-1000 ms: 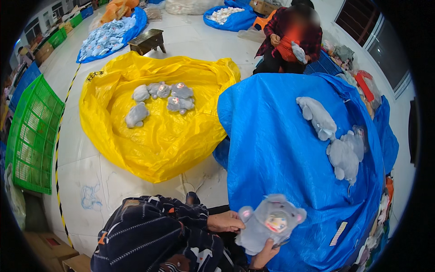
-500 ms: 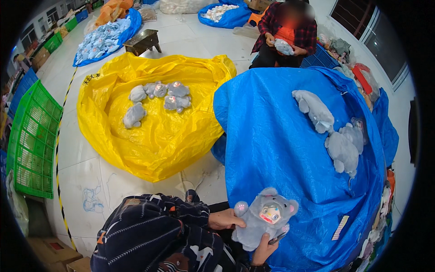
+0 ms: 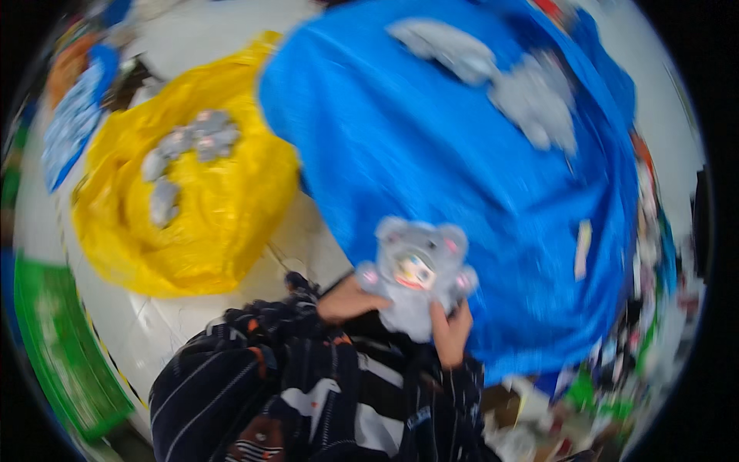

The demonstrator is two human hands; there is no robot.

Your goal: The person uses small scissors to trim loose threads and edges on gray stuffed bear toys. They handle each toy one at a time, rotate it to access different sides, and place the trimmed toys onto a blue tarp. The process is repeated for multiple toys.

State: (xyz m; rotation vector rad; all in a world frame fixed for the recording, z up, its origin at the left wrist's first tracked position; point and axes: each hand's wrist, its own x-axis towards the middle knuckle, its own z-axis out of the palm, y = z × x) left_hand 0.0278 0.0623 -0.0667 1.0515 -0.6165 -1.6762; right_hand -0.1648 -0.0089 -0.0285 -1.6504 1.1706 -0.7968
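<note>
A grey plush bear toy (image 3: 412, 309) with round ears, pinkish paws and a shiny printed face is held upright between my two hands. My left hand (image 3: 350, 300) grips its lower left side, and my right hand (image 3: 452, 333) pinches its lower right side. Behind the toy spreads a large blue sheet (image 3: 400, 146). On its far right lie more grey plush pieces (image 3: 531, 100), along with a long grey plush piece (image 3: 446, 50). Motion blur hides the finer details, including anything small in my right hand.
Several grey plush toys (image 3: 163, 202) rest in a yellow sheet (image 3: 223, 258) at the left. A green plastic crate (image 3: 65, 346) stands at the lower left. A pale strip (image 3: 583, 250) lies on the blue sheet. Mixed scraps (image 3: 593, 400) are heaped at the lower right.
The view has swung right and down, so the other person is out of sight. The plush toy is more upright. A small dark item seen by my right hand no longer shows.
</note>
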